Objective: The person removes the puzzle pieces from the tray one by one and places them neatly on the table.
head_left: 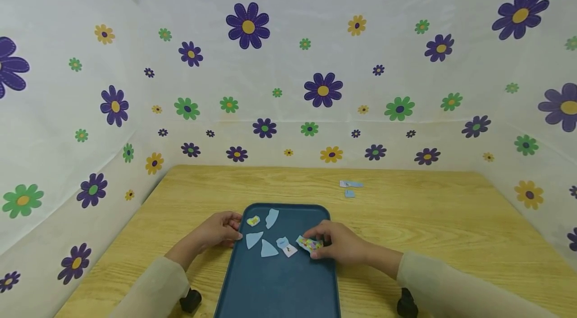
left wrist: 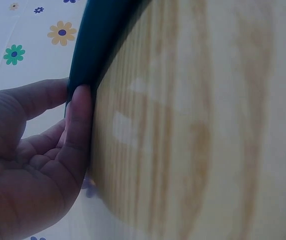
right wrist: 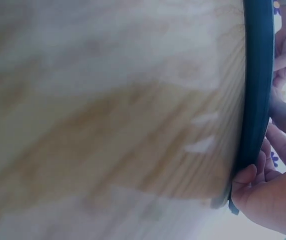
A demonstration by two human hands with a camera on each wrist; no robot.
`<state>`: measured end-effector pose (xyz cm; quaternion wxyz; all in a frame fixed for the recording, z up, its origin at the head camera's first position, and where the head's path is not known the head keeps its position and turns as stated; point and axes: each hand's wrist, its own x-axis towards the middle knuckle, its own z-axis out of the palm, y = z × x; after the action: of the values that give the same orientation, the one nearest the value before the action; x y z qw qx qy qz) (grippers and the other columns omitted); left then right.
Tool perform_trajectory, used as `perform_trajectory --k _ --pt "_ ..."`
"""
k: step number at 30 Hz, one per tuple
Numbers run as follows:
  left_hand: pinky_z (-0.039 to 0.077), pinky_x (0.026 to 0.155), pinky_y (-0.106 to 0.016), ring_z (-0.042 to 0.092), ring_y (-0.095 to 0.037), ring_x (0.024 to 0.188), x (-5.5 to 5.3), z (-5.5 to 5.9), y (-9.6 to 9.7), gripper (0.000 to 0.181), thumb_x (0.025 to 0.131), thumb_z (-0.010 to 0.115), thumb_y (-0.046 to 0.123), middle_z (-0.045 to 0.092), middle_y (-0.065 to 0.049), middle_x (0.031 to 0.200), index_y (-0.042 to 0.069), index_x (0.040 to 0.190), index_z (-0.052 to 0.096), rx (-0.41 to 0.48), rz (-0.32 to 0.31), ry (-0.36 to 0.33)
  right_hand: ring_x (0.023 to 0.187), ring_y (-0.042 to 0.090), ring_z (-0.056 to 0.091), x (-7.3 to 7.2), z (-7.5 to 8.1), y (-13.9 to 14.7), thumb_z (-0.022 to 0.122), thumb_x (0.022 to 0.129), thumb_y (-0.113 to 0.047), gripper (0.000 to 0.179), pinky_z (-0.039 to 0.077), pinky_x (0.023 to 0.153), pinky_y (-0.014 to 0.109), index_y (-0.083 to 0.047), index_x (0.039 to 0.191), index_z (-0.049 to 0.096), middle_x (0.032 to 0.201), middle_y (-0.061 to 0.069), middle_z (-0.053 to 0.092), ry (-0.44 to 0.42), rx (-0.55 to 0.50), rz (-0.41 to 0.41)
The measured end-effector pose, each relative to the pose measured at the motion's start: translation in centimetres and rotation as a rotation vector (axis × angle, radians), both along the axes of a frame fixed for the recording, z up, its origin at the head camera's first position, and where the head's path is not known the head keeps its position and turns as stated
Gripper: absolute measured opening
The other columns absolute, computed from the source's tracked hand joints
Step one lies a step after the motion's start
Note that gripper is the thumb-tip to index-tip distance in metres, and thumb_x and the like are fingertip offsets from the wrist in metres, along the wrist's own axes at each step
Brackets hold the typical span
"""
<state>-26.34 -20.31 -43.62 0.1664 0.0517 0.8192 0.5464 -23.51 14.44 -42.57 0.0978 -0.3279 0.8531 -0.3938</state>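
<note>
A dark blue tray (head_left: 279,288) lies on the wooden table, several flat puzzle pieces spread over its far half. My left hand (head_left: 219,230) grips the tray's left rim, as its fingers at the edge show in the left wrist view. Over the tray's right side, my right hand (head_left: 340,243) pinches a multicoloured puzzle piece (head_left: 307,243) between thumb and fingers. Just left of it is a pale printed piece (head_left: 287,247). Light blue pieces (head_left: 269,249) and a small yellow-patterned piece (head_left: 253,221) lie farther left. The right wrist view does not show the held piece.
On the table (head_left: 419,218) beyond the tray, toward the right, lie a light blue strip (head_left: 351,184) and a small blue piece (head_left: 349,193). A flower-printed sheet (head_left: 288,57) encloses the back and both sides. Dark objects (head_left: 191,301) sit under both forearms.
</note>
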Motion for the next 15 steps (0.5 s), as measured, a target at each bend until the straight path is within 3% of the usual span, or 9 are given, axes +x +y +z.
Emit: perform_trajectory --k 15 --pt "0.055 0.068 -0.033 0.057 -0.021 0.078 0.1 0.2 0.0 0.050 0.084 0.067 -0.005 0.054 -0.013 0.095 -0.010 0.130 0.048 0.010 -0.013 -0.002 0.089 0.022 0.049 -1.6 1.1 2.1 0.070 0.090 -0.017 0.035 0.044 0.068 0.027 -0.010 0.124 0.064 0.097 0.003 0.052 -0.040 -0.015 -0.021"
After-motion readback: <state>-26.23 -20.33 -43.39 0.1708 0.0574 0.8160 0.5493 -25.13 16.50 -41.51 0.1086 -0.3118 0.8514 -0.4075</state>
